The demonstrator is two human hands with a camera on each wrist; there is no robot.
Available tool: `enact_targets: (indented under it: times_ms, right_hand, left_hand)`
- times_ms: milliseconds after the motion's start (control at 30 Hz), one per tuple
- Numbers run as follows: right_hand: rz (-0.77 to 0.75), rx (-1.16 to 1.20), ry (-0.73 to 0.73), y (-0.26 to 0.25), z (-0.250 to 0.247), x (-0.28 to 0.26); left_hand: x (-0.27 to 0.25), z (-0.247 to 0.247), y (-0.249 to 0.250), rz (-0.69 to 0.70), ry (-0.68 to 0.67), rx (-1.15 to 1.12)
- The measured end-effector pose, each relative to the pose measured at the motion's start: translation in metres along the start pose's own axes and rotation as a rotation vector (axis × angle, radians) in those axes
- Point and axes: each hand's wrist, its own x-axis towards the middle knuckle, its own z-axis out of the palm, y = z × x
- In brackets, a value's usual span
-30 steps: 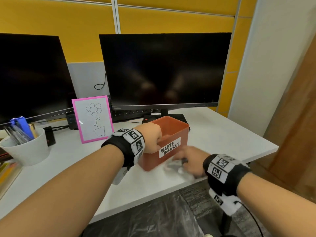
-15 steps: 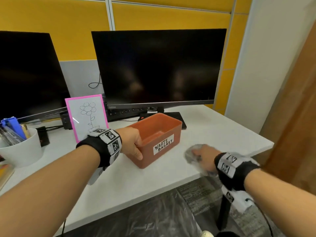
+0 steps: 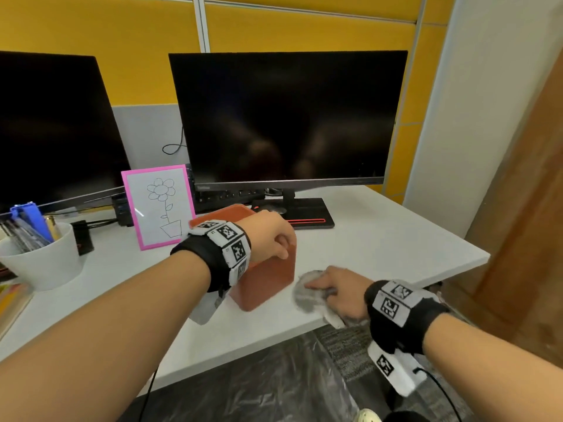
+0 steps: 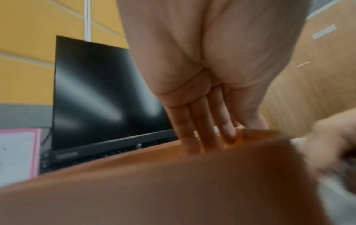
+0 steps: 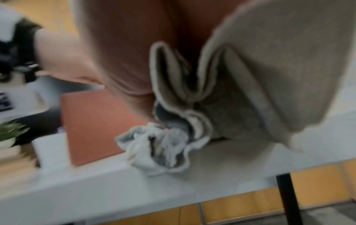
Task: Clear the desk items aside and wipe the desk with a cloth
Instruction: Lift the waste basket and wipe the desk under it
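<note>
A red-brown waste basket point(image 3: 265, 281) stands on the white desk point(image 3: 380, 239) in front of the right monitor. My left hand point(image 3: 271, 239) grips its rim, fingers point(image 4: 204, 137) curled inside the basket point(image 4: 173, 182) and thumb outside. Just right of the basket, near the desk's front edge, my right hand point(image 3: 338, 290) holds a crumpled grey-white cloth point(image 3: 307, 295) down on the desk. In the right wrist view the cloth point(image 5: 159, 146) bunches under my palm and nearly touches the basket point(image 5: 92, 121).
Two dark monitors point(image 3: 286, 117) stand at the back, the right one on a black stand point(image 3: 307, 213). A pink-framed flower drawing point(image 3: 158, 205) and a white cup of pens point(image 3: 42, 257) are to the left. The desk ends at the right by a wooden door point(image 3: 524, 208).
My right hand swept the cloth to the right, then back left to the basket. My left hand has turned the basket, so its label no longer shows.
</note>
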Motion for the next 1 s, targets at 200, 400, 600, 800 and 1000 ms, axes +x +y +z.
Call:
enact_targets:
  times_ms: [200,400,600,800,1000]
  right_hand:
    - [0.276,-0.305,0.077,0.035,-0.029,0.011]
    - [0.016,0.041,-0.030,0.010,-0.012,0.007]
    - [0.279,-0.217,0.078,0.054,-0.034,0.019]
    - [-0.242,-0.110,-0.105,-0.045,0.023,0.003]
    - [0.254,-0.166,0.116,0.046,-0.055,0.067]
  left_hand:
    - [-0.032,-0.015,-0.035,-0.137,-0.102,0.085]
    - [-0.035,0.003,-0.061,-0.229,-0.203,0.195]
    - [-0.015,-0.014,-0.045,-0.165,-0.038,0.245]
    - [0.010,-0.031,-0.025,-0.155,0.014,0.274]
    - [0.020,-0.033,-0.028,-0.185,0.036,0.366]
